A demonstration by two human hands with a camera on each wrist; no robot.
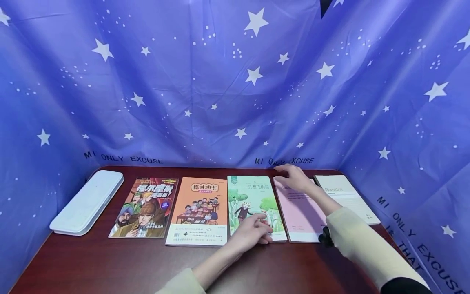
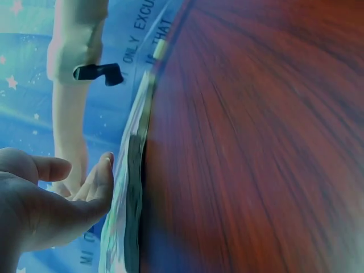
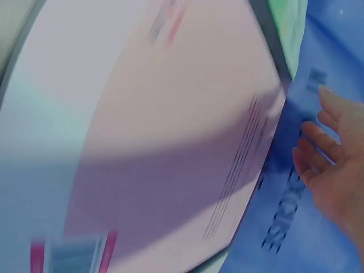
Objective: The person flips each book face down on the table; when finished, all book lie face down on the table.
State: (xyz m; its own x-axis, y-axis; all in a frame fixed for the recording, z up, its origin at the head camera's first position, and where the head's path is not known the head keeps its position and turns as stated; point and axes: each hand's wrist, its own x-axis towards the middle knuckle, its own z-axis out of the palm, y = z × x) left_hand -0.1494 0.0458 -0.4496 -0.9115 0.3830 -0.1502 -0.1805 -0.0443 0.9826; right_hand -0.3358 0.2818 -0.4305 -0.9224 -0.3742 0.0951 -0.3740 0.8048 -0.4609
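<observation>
My left hand (image 1: 250,234) hovers at or rests on the lower part of a green-covered book (image 1: 251,196) with trees and a cat figure; contact cannot be told in the head view. In the left wrist view its fingers are loosely bent with nothing between them. Over the top edge of a pink book (image 1: 302,218) reaches my right hand (image 1: 295,179). The right wrist view has that hand (image 3: 335,156) with relaxed fingers, apart from the pink cover (image 3: 187,131) and holding nothing.
Left of the green book lie an orange book (image 1: 198,196), a detective-picture book (image 1: 145,208) and a white case (image 1: 87,202). A cream "Gambit" notebook (image 1: 346,200) lies at the right. Blue starry cloth (image 1: 220,90) hangs behind the dark red table (image 1: 121,265).
</observation>
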